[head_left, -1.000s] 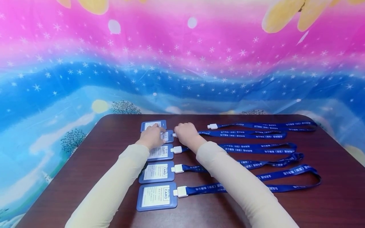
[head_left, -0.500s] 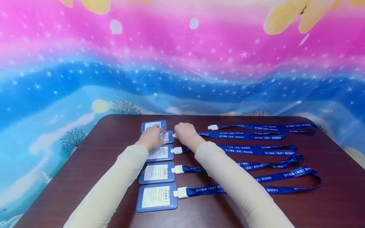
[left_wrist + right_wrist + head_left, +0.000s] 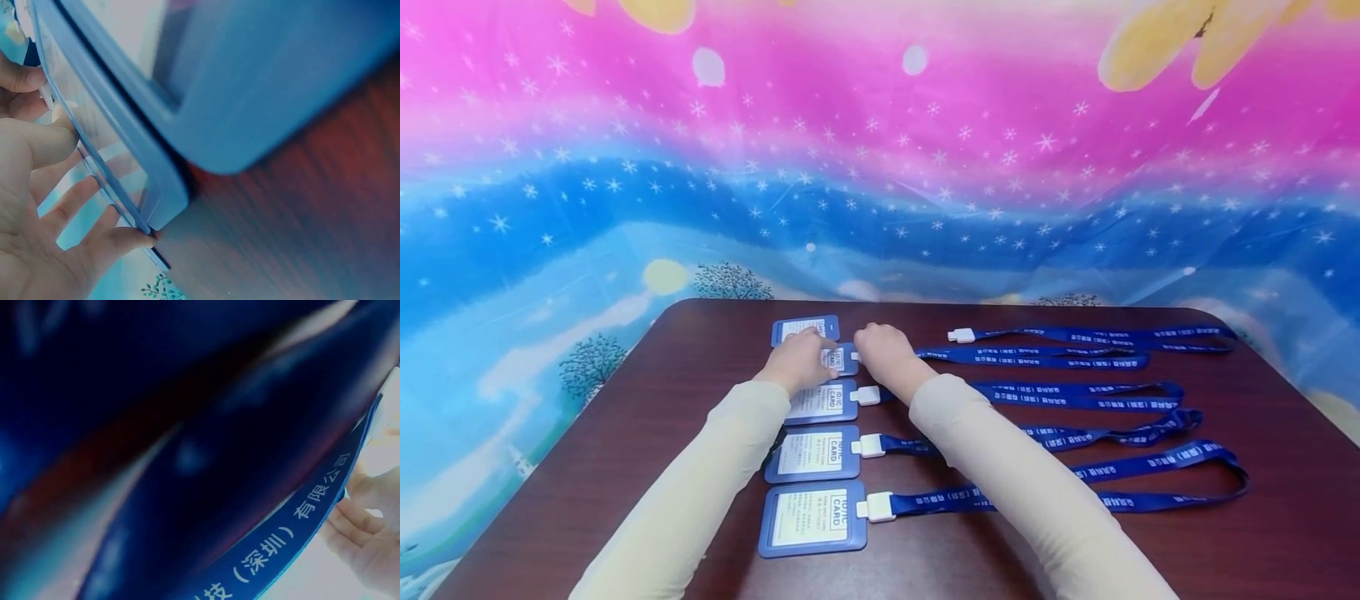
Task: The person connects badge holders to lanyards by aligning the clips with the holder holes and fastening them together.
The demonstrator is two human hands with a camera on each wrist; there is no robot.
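In the head view my left hand lies over a blue ID card holder, second from the back of a column. In the left wrist view its thumb and fingers grip that holder's edges. Close on its right, my right hand pinches the white clip of a blue lanyard, right at the holder's slotted end. The right wrist view shows the curled fingers beside the printed strap. The clip is mostly hidden by the right hand in the head view.
Behind, a card holder lies apart from a lanyard with a white clip. Nearer me, three holders, the front one largest in view, are joined to lanyards. All rest on a dark wooden table before a patterned cloth.
My right hand and its lanyard have shifted slightly left, toward the card holder. The left hand stays on the same holder; the head view has moved very slightly.
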